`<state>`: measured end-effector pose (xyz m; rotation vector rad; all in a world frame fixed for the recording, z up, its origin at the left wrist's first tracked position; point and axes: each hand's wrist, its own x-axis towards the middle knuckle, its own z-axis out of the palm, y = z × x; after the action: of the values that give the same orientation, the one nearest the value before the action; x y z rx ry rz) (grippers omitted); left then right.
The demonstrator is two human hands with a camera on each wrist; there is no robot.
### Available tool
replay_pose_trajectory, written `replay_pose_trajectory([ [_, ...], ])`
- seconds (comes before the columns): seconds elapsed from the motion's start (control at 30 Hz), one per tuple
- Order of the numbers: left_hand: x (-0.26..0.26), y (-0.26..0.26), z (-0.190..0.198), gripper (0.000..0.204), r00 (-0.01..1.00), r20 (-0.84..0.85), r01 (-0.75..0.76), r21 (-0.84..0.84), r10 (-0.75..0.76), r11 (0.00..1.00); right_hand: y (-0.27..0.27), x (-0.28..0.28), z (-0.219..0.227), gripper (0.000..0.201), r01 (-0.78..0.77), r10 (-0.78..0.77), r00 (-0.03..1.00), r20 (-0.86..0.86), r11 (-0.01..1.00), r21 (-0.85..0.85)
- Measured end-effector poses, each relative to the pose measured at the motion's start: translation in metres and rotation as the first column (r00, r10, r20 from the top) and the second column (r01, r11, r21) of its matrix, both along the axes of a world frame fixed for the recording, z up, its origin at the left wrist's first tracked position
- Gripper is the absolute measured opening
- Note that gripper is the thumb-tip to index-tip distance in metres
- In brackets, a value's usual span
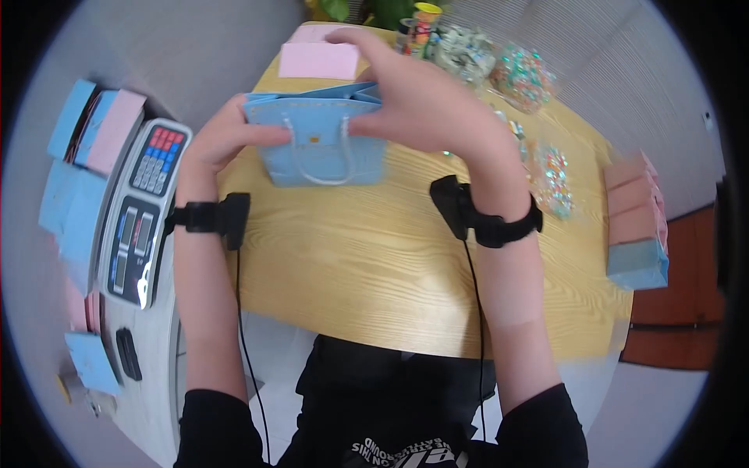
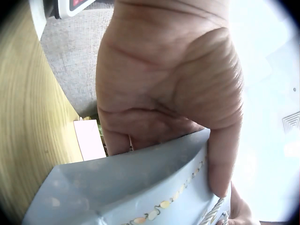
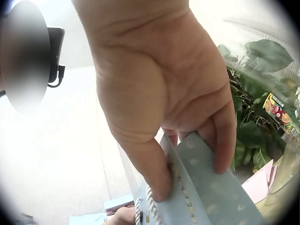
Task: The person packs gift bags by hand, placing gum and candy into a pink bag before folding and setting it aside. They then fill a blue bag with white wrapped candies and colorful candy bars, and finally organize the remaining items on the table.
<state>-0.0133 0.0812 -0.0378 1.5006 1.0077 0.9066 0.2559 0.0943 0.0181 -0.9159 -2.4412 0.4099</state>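
Note:
A light blue paper bag (image 1: 316,160) with white rope handles stands upright near the back of the wooden table. My left hand (image 1: 222,140) grips its left top edge, thumb on the front beside a handle; in the left wrist view the hand (image 2: 168,79) has its fingers behind the bag wall (image 2: 117,178). My right hand (image 1: 429,101) holds the right top edge, thumb in front. In the right wrist view that hand (image 3: 159,84) has its thumb on the front panel and fingers at the side of the bag (image 3: 215,192).
Behind the bag lies a pink bag (image 1: 318,61). Clear packs of shiny pieces (image 1: 524,76) and a yellow-lidded can (image 1: 425,27) are at the back right. A scale (image 1: 144,210) stands left, with blue and pink bags beyond. Several bags (image 1: 636,218) line the right edge.

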Motion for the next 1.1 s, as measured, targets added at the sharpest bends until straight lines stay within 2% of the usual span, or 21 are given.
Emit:
replay_pose_trajectory([
  [0.03,-0.005,0.002,-0.001,0.044,1.0,0.015,0.022,-0.001,-0.022,1.0,0.003,0.001,-0.002,0.035,-0.024,0.027,0.998,-0.054,0.998,0.053],
  [0.07,-0.01,0.003,-0.005,0.047,0.998,0.036,0.057,-0.001,-0.057,0.998,0.003,0.0,-0.001,0.033,-0.036,0.033,0.999,0.031,0.996,0.085],
  [0.1,-0.009,-0.002,-0.009,0.051,0.998,0.051,-0.03,0.021,0.029,0.999,0.002,-0.004,0.0,0.031,-0.04,0.027,0.992,0.12,0.993,0.112],
  [0.13,-0.009,-0.007,-0.01,0.055,0.992,0.07,-0.111,0.045,0.108,0.993,0.0,-0.007,-0.002,0.028,-0.009,-0.005,0.994,0.105,0.991,0.132],
  [0.2,-0.017,-0.004,-0.01,0.06,0.995,0.094,0.031,0.03,-0.033,0.999,-0.007,-0.012,-0.004,0.026,0.04,-0.057,0.993,0.104,0.987,0.156],
  [0.27,-0.03,0.001,-0.014,0.067,0.997,0.015,0.069,0.007,-0.069,0.998,-0.01,-0.011,-0.003,0.025,0.06,-0.073,0.99,0.117,0.992,0.115],
  [0.33,-0.042,0.004,-0.019,0.072,0.993,-0.117,-0.005,0.066,0.012,0.998,-0.008,-0.015,-0.004,0.024,0.098,-0.107,0.989,0.105,0.991,0.091],
  [0.37,-0.047,0.005,-0.021,0.072,0.992,-0.125,0.023,0.081,-0.013,0.996,-0.005,-0.016,-0.01,0.023,0.097,-0.102,0.992,0.07,0.993,0.072],
  [0.43,-0.049,0.007,-0.022,0.074,0.971,-0.221,-0.072,0.078,0.088,0.994,-0.003,-0.016,-0.017,0.023,0.127,-0.129,0.991,0.024,0.99,0.067],
  [0.5,-0.043,0.004,-0.014,0.074,0.977,-0.215,0.022,0.1,0.0,0.995,-0.006,-0.013,-0.013,0.027,0.037,-0.037,0.999,0.004,0.994,0.105],
  [0.57,-0.034,-0.001,0.001,0.073,0.971,-0.225,0.102,0.106,-0.076,0.989,-0.015,-0.011,-0.009,0.024,0.023,-0.024,1.0,0.006,0.988,0.153],
  [0.63,-0.015,-0.021,0.029,0.073,0.922,-0.314,0.255,0.047,-0.228,0.966,-0.031,-0.004,0.001,0.021,0.007,-0.008,1.0,0.002,0.981,0.193],
  [0.7,0.01,-0.042,0.049,0.072,0.9,-0.316,0.327,0.033,-0.3,0.944,-0.054,0.011,0.018,0.016,-0.07,0.053,0.994,0.1,0.983,0.172],
  [0.77,0.035,-0.065,0.066,0.072,0.883,-0.306,0.377,0.011,-0.356,0.926,-0.073,0.04,0.022,0.014,-0.096,0.079,0.993,0.09,0.976,0.194],
  [0.83,0.07,-0.081,0.084,0.065,0.77,-0.497,0.433,-0.055,-0.4,0.9,-0.091,0.075,0.026,0.011,-0.12,0.1,0.988,0.121,0.976,0.179],
  [0.87,0.096,-0.09,0.093,0.06,0.745,-0.544,0.455,-0.01,-0.386,0.891,-0.1,0.097,0.028,0.011,-0.106,0.084,0.985,0.148,0.984,0.145],
  [0.93,0.151,-0.105,0.107,0.052,0.714,-0.602,0.507,0.092,-0.357,0.857,-0.12,0.146,0.037,0.011,-0.04,0.019,0.992,0.125,0.985,0.168],
  [1.0,0.197,-0.109,0.115,0.046,0.72,-0.616,0.549,0.226,-0.319,0.805,-0.14,0.191,0.045,0.015,0.057,-0.08,0.994,0.07,0.957,0.285],
  [1.03,0.219,-0.106,0.117,0.044,0.731,-0.616,0.56,0.295,-0.294,0.774,-0.145,0.212,0.057,0.019,0.109,-0.153,0.975,0.161,0.961,0.256],
  [1.07,0.241,-0.1,0.123,0.042,0.736,-0.605,0.537,0.246,-0.305,0.807,-0.149,0.231,0.071,0.024,0.163,-0.222,0.941,0.255,0.959,0.231],
  [1.1,0.263,-0.091,0.13,0.04,0.74,-0.593,0.516,0.195,-0.318,0.834,-0.153,0.248,0.081,0.027,0.251,-0.329,0.904,0.275,0.926,0.281],
])
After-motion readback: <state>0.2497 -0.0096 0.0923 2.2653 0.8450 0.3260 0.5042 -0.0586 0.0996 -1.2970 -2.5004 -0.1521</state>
